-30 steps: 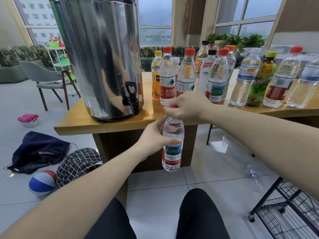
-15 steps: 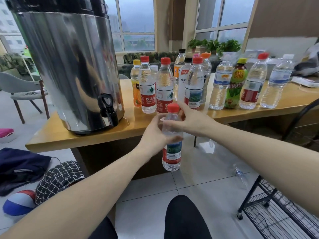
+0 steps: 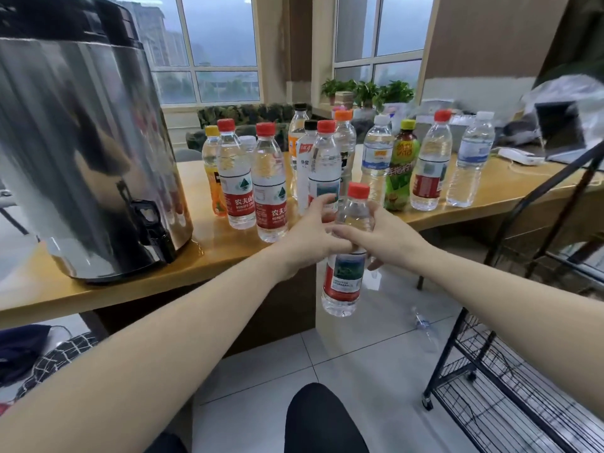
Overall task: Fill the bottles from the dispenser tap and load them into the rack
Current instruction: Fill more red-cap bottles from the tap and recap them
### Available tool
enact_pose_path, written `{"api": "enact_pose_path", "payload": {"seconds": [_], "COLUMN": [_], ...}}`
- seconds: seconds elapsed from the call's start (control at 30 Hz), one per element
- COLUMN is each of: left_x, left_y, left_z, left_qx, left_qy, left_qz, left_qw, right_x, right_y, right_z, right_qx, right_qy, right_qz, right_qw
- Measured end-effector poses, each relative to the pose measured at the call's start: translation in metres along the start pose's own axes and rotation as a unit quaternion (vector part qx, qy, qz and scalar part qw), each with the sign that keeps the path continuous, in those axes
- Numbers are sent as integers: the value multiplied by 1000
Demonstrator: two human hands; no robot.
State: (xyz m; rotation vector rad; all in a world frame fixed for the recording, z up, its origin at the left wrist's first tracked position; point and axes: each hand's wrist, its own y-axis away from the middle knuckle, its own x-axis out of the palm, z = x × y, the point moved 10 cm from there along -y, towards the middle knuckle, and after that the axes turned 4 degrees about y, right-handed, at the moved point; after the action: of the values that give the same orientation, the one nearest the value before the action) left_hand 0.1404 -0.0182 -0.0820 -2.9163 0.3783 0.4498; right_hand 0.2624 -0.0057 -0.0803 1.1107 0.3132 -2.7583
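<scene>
A clear water bottle (image 3: 343,282) with a red cap and a red and green label hangs upright in the air in front of the table edge. Both hands hold its upper body. My left hand (image 3: 309,237) grips it from the left, fingers curled round the shoulder. My right hand (image 3: 387,238) grips it from the right at the same height. The steel dispenser (image 3: 78,158) stands on the wooden table (image 3: 209,256) at the left, its black tap (image 3: 148,223) facing me. The black wire rack (image 3: 510,400) stands on the floor at lower right.
Several capped bottles (image 3: 323,168) stand in a cluster on the table behind my hands. A small empty bottle (image 3: 425,328) lies on the floor tiles. A checked bag (image 3: 55,358) and dark cloth lie on the floor at left. My knee (image 3: 322,420) shows at the bottom.
My right hand has come off the red cap and now grips the bottle's shoulder. The bottle has shifted right, away from the tap. My view has turned right, toward the rack.
</scene>
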Motion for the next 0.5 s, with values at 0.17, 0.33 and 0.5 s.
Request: {"api": "enact_pose_path", "payload": {"seconds": [0.17,0.33,0.5], "left_x": [-34,-51,-55], "left_y": [-10,-35,-70], "left_z": [-24,-27,-15], "left_qx": [76,71,52], "left_qy": [-53,1,10], "left_qz": [-114,-213,-245], "left_qw": [989,975,968], "right_x": [-27,-42,-50], "right_y": [-5,-15,-27], "right_z": [-12,-23,-32], "right_qx": [21,42,49], "right_qy": [28,37,69], "right_qz": [-46,-64,-91], "right_qw": [998,996,992]}}
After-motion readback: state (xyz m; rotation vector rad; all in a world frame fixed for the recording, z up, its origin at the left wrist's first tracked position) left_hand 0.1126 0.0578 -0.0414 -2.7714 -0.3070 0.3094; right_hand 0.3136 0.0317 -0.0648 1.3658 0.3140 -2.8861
